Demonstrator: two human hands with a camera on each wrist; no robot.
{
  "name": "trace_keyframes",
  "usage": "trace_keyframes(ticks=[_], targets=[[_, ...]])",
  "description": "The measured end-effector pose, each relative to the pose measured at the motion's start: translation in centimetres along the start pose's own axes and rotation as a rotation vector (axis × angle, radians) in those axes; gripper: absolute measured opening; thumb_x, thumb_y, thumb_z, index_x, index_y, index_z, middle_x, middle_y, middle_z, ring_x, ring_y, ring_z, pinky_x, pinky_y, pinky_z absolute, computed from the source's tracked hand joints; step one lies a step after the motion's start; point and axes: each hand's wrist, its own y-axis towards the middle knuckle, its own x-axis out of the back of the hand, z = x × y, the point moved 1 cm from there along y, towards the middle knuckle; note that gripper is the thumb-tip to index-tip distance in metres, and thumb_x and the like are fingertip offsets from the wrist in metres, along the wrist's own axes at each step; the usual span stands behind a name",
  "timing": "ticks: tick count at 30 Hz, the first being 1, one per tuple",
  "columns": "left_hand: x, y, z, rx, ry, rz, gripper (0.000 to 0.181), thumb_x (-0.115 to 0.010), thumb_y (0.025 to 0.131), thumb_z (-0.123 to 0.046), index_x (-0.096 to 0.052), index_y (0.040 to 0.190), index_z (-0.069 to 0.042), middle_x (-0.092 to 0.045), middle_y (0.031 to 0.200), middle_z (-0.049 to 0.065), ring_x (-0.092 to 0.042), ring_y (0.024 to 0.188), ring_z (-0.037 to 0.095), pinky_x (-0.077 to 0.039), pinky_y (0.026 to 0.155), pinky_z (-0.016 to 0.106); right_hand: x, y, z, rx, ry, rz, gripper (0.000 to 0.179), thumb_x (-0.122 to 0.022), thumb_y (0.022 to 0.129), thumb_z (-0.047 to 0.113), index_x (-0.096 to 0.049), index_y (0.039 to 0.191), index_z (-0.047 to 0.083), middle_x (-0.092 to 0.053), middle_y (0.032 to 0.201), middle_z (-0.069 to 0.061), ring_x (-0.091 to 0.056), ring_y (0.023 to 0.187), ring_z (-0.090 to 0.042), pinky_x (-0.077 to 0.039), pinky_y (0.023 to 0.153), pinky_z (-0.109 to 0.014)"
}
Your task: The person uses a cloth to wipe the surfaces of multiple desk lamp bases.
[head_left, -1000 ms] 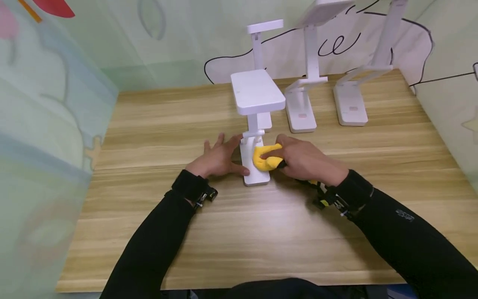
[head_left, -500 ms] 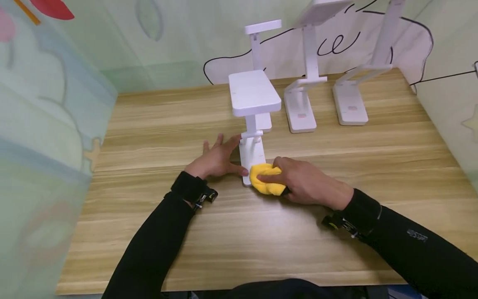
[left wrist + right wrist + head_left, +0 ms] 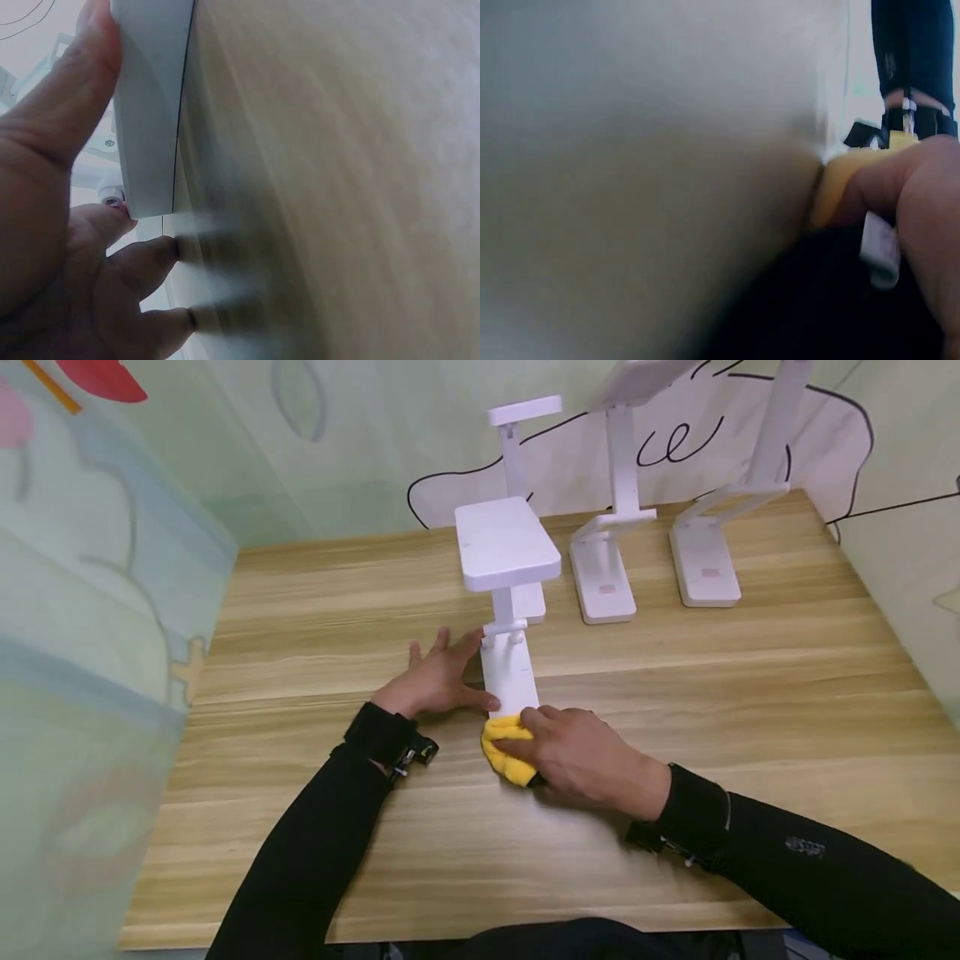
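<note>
A white desk lamp (image 3: 508, 670) with a flat rectangular head stands upright in the middle of the table in the head view. My left hand (image 3: 438, 681) rests at the left of its base, thumb on the top edge and the other fingers spread. The left wrist view shows the thumb along the base (image 3: 154, 105) and the index finger at its rear corner. With my right hand (image 3: 588, 756) I grip a bunched yellow cloth (image 3: 506, 753) against the base's front end, which it hides. A white tag (image 3: 881, 251) shows against dark material in the right wrist view.
Behind stand more white lamps: one directly back (image 3: 513, 464), one right of it (image 3: 606, 581), and one farther right (image 3: 707, 568). A wood-grain table (image 3: 315, 610) carries everything. Painted walls (image 3: 322, 468) close off the back and sides.
My right hand has drawn the yellow cloth from the middle of the lamp base toward me, down to its front end. The left hand keeps its place. The lamp head has shifted slightly left.
</note>
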Motion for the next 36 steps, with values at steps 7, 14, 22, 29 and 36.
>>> trace_keyframes(ticks=[7,14,22,29,36], targets=[[-0.1,0.1,-0.3,0.007,-0.015,0.029,0.123,-0.083,0.082,-0.064,-0.011,0.172,-0.021,-0.019,0.177,0.002,0.008,0.164,0.038,0.014,0.124,0.07,1.1,-1.6,-2.4,-0.151,0.154,0.191,0.051,-0.085,0.079,0.027,-0.077,0.129,0.026,-0.046,0.084,0.002,-0.041,0.063,-0.011,-0.036,0.05,-0.027],[0.0,0.0,-0.3,0.016,-0.005,0.021,0.121,-0.082,0.083,-0.063,-0.011,0.172,-0.021,-0.02,0.177,0.001,0.008,0.164,0.037,0.013,0.124,0.069,2.3,-2.6,-6.5,-0.276,0.209,0.23,0.046,-0.079,0.085,0.019,-0.077,0.13,0.024,-0.049,0.088,0.0,-0.042,0.062,-0.012,-0.036,0.053,-0.028],[-0.2,-0.1,-0.1,0.026,-0.007,0.024,0.122,-0.083,0.083,-0.062,-0.011,0.172,-0.022,-0.018,0.177,0.001,0.009,0.164,0.037,0.014,0.125,0.068,1.8,1.0,-9.9,-0.656,0.453,0.025,0.036,-0.068,0.094,0.023,-0.072,0.126,0.006,-0.062,0.101,-0.018,-0.056,0.071,-0.027,-0.045,0.061,-0.037],[-0.8,0.6,0.3,0.007,-0.003,0.015,0.121,-0.083,0.083,-0.064,-0.012,0.172,-0.022,-0.021,0.177,0.001,0.007,0.164,0.039,0.012,0.124,0.07,0.4,3.7,-9.9,-0.775,0.763,0.123,0.016,-0.062,0.094,0.023,-0.061,0.095,0.007,-0.06,0.073,-0.006,-0.059,0.057,-0.019,-0.051,0.051,-0.032],[-1.3,0.9,0.9,0.011,0.009,-0.022,0.123,-0.08,0.079,-0.071,-0.012,0.172,-0.026,-0.021,0.177,0.0,0.005,0.163,0.041,0.011,0.123,0.073,1.0,1.7,-8.3,-0.631,0.756,0.192,0.013,-0.065,0.092,0.017,-0.059,0.09,0.006,-0.056,0.076,-0.005,-0.056,0.06,-0.018,-0.05,0.053,-0.032]])
